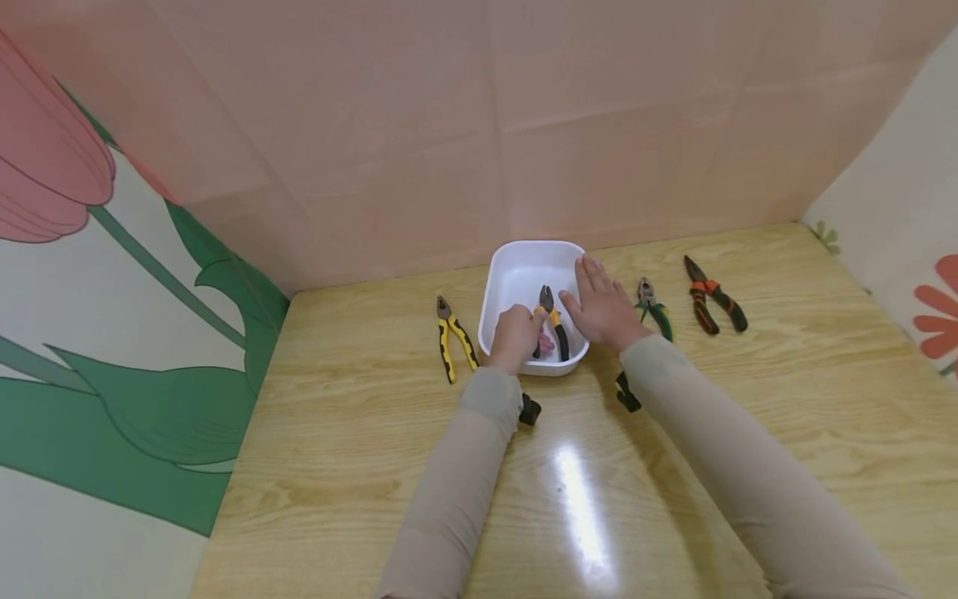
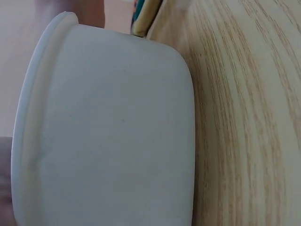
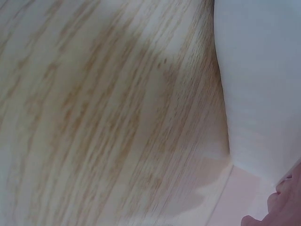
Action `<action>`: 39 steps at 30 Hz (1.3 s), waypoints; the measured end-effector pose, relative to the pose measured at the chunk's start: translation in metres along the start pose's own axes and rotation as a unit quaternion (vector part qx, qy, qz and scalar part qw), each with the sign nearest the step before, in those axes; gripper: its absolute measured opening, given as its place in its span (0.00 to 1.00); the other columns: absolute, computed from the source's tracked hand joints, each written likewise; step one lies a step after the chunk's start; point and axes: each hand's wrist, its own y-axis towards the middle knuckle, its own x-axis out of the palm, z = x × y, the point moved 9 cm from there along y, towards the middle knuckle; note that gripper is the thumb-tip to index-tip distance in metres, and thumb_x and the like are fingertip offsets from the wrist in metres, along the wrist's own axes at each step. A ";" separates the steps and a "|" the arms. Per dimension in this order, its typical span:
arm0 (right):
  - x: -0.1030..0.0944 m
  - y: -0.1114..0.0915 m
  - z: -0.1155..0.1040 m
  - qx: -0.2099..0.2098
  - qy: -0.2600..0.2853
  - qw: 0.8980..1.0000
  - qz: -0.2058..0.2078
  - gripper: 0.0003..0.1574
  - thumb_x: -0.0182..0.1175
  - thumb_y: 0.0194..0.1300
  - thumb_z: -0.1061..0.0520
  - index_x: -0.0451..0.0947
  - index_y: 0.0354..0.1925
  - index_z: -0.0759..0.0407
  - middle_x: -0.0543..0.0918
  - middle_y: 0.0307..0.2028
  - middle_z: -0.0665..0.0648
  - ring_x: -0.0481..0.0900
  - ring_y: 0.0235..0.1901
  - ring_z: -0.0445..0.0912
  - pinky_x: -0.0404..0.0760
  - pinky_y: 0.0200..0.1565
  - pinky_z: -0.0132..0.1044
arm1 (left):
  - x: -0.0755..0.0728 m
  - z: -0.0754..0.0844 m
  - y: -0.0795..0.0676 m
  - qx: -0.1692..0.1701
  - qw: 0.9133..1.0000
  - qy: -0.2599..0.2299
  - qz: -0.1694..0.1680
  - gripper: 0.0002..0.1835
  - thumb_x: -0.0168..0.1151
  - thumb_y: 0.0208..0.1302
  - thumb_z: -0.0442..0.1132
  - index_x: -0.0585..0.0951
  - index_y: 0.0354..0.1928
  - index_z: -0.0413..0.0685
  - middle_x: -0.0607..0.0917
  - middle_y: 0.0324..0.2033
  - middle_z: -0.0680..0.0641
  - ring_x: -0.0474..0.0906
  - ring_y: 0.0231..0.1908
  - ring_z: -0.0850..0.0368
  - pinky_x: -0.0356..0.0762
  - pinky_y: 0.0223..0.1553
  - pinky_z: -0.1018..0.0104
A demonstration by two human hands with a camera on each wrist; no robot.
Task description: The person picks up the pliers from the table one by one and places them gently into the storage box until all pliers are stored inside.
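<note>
— What's going on at the white tray (image 1: 516, 279)?
— The right hand (image 1: 601, 311) is resting straight-fingered on its rim. The left hand (image 1: 515, 337) is bending its fingers beside the orange-and-black pliers (image 1: 555, 319); whether it's gripping them, I can't tell.
— Where are those pliers lying?
— Inside the tray, which is standing on the table (image 1: 337, 466).

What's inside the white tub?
Inside the white tub are pliers with orange-and-black handles, and a small pink thing by the handles. The left hand hides part of one handle and the tub's near left side, so I can't see what's under there.
</note>
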 end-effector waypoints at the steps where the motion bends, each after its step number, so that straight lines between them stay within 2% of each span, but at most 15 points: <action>1: 0.000 0.000 0.000 0.000 0.000 1.000 0.000 0.48 0.30 0.81 0.37 0.25 0.79 0.64 0.29 0.80 0.65 0.27 0.79 0.60 0.36 0.75 0.63 | 0.001 0.000 0.000 -0.002 1.000 0.003 -0.002 0.23 0.53 0.79 0.47 0.80 0.25 0.44 0.82 0.18 0.51 0.80 0.21 0.60 0.74 0.26 0.67; 6: -0.001 -0.001 -0.001 -0.001 0.000 1.000 -0.002 0.48 0.29 0.81 0.36 0.24 0.79 0.64 0.28 0.80 0.65 0.27 0.79 0.59 0.36 0.75 0.62 | 0.003 0.000 0.000 -0.006 1.000 0.009 -0.009 0.22 0.54 0.78 0.46 0.81 0.26 0.43 0.83 0.17 0.50 0.81 0.20 0.60 0.76 0.30 0.67; 14: -0.001 -0.002 -0.001 0.001 -0.005 1.000 -0.005 0.52 0.22 0.78 0.30 0.24 0.79 0.63 0.28 0.80 0.65 0.27 0.79 0.59 0.36 0.75 0.62 | 0.010 -0.003 -0.003 -0.031 0.998 -0.032 -0.041 0.17 0.54 0.78 0.44 0.82 0.35 0.39 0.86 0.18 0.47 0.82 0.19 0.59 0.77 0.26 0.68; 22: -0.001 -0.003 -0.001 0.006 0.003 1.000 -0.008 0.48 0.30 0.81 0.37 0.25 0.79 0.65 0.29 0.80 0.65 0.27 0.79 0.60 0.36 0.75 0.62 | 0.014 -0.004 -0.004 -0.038 0.998 -0.026 -0.049 0.16 0.54 0.78 0.44 0.82 0.37 0.39 0.86 0.19 0.46 0.84 0.21 0.57 0.78 0.26 0.68; 39: -0.002 -0.003 -0.004 0.004 0.002 1.000 -0.007 0.48 0.31 0.82 0.39 0.26 0.79 0.66 0.29 0.80 0.66 0.28 0.78 0.60 0.37 0.75 0.63 | 0.014 -0.005 -0.002 -0.035 0.998 0.001 -0.057 0.21 0.56 0.78 0.47 0.84 0.29 0.42 0.86 0.21 0.48 0.74 0.18 0.61 0.70 0.22 0.69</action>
